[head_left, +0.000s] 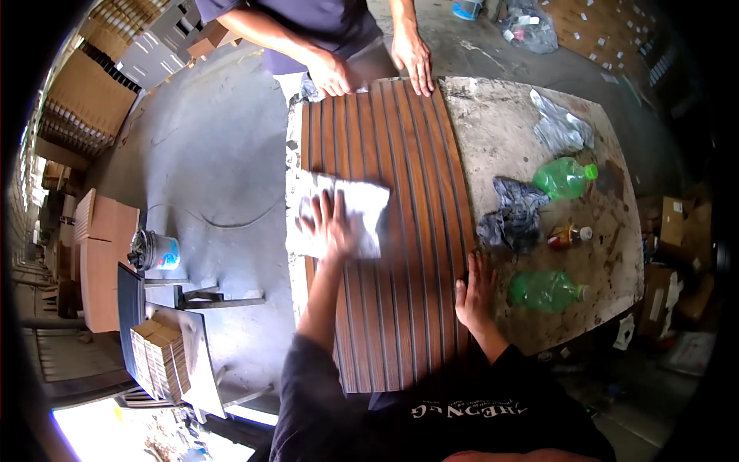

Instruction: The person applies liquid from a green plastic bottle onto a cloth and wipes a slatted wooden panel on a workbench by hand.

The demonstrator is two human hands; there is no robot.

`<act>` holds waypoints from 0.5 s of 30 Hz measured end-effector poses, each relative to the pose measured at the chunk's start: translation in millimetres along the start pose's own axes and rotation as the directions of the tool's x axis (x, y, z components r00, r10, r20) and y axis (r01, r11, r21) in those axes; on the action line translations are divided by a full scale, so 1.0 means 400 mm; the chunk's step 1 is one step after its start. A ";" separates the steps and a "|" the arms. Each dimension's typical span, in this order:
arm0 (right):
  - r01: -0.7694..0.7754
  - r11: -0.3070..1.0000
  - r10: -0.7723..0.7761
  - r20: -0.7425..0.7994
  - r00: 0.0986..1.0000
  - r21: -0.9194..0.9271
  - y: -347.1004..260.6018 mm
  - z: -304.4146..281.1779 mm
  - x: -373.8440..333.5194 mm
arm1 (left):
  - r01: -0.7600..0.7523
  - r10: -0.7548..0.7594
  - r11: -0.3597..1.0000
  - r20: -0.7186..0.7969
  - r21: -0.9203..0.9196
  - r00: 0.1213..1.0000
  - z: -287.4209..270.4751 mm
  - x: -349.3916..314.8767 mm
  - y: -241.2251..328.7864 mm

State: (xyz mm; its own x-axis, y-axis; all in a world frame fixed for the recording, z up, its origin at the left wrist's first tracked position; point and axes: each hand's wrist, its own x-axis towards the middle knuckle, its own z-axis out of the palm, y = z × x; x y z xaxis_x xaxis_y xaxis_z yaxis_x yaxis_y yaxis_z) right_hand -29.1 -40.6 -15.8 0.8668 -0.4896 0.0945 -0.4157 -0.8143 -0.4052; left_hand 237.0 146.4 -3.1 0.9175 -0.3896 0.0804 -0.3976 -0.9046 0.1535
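Two green plastic bottles (pixel 566 177) (pixel 545 290) and a small red-labelled bottle (pixel 568 236) lie right of the grooved brown panel (pixel 392 231) on the worktable (pixel 508 131). Left hand (pixel 331 223), fingers spread, presses a white cloth (pixel 339 215) flat onto the panel's left half. Right hand (pixel 476 296) rests on the panel's right edge, fingers together.

Grey concrete floor (pixel 208 165), stained worktable (pixel 504 131), stacked cardboard boxes (pixel 85 92) at left

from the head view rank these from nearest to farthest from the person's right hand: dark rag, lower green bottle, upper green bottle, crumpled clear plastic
Measured from the right hand, resting on the wooden panel's right edge:
1. Lower green bottle, just to its right on the table.
2. Dark rag, up and slightly right, beside the panel.
3. Upper green bottle, farther up and right.
4. Crumpled clear plastic, near the table's far end.
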 end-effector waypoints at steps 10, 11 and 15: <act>-0.043 0.999 0.043 0.038 0.998 0.010 0.020 -0.005 0.010 | 0.035 -0.033 0.999 0.048 -0.031 0.998 0.050 -0.113 0.006; -0.032 0.999 0.032 0.036 0.999 -0.013 0.012 -0.015 0.000 | 0.032 -0.031 0.999 0.016 -0.039 0.999 0.049 -0.119 0.003; 0.035 0.999 -0.035 -0.013 0.999 0.002 -0.002 -0.026 -0.004 | 0.020 -0.025 0.992 -0.044 -0.121 0.999 0.044 0.120 -0.002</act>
State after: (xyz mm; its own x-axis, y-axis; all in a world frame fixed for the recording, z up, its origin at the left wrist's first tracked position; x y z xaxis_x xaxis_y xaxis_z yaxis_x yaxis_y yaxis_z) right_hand -33.1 -42.4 -6.2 0.8772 -0.4648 0.1200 -0.3846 -0.8301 -0.4038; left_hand 281.4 125.3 -16.8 0.9257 -0.3587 0.1202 -0.3782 -0.8846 0.2730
